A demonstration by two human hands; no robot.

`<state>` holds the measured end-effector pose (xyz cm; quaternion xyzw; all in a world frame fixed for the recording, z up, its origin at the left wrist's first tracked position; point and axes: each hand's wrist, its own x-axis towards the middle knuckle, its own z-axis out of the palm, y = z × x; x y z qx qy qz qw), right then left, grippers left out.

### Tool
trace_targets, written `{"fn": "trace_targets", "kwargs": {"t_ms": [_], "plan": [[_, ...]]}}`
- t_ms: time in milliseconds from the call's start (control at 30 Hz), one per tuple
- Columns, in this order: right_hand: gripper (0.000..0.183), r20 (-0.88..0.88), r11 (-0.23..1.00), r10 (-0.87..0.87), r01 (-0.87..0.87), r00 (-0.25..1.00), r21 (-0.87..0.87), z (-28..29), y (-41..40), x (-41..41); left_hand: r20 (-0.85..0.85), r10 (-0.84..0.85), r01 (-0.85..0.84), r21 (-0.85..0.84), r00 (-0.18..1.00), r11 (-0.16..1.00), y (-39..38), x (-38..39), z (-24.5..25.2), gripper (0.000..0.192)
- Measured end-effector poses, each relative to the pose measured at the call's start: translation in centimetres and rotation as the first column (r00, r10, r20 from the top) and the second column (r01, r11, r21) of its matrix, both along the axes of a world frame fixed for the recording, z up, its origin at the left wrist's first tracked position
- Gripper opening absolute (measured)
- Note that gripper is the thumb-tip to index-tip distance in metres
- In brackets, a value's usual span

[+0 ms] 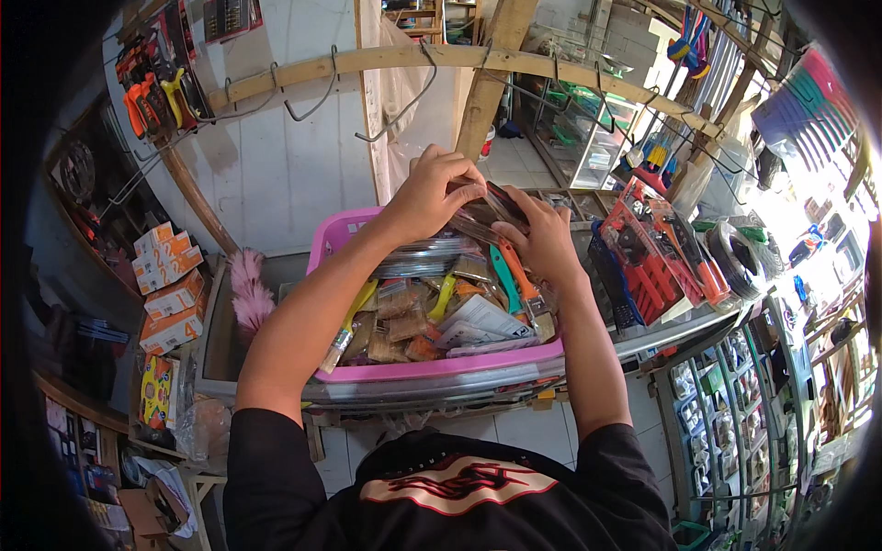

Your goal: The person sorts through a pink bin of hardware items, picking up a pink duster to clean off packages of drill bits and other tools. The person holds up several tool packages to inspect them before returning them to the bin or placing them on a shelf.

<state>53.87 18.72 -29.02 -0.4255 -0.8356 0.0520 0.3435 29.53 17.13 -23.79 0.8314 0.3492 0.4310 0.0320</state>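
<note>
A pink plastic basket (441, 369) stands on the counter before me, filled with paintbrushes and packets. Over its far side my left hand (444, 189) pinches the upper end of a clear plastic packet (475, 227). My right hand (541, 234) grips the same packet lower down, together with a dark, slim item whose kind I cannot tell. Below the hands lie more clear packets (420, 258), a brush with a teal handle (506, 279) and one with an orange handle (517, 268). A yellow-handled brush (355, 306) leans at the basket's left end.
Metal hooks (406, 103) jut from a wooden rail (386, 58) beyond the hands. Right of the basket stand a blue basket (613, 282) and a red one (648, 275) with packaged tools. A pink duster (249, 289) and stacked orange-white boxes (169, 296) are at the left.
</note>
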Motion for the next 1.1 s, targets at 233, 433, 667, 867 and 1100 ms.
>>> {"fn": "trace_targets", "kwargs": {"t_ms": [233,433,667,867,1100], "plan": [[0.070,0.126,1.000,0.012,-0.014,0.992,0.010,0.1,-0.8,0.4,-0.038,-0.050,0.049,-0.034,0.998,0.998,-1.9,-0.7,-0.4,0.013],[0.071,0.165,1.000,-0.019,0.022,0.986,-0.012,-1.4,0.0,0.4,-0.130,-0.009,0.023,0.102,0.991,0.995,-4.3,-1.3,0.5,0.014],[0.061,0.109,1.000,0.003,-0.001,0.994,-0.017,-1.8,0.4,0.2,-0.078,0.038,-0.022,0.203,0.996,0.979,-7.0,-2.1,2.7,0.014],[0.045,-0.021,0.979,0.203,-0.202,0.979,0.031,0.3,-1.2,-0.6,-0.022,0.107,-0.100,0.210,0.994,0.973,-8.9,-2.6,2.8,0.016],[0.049,-0.379,0.782,0.457,-0.567,0.804,-0.259,2.0,-3.8,-1.5,0.230,0.118,-0.130,0.038,0.966,0.991,-12.6,-3.8,4.4,0.018]]}}
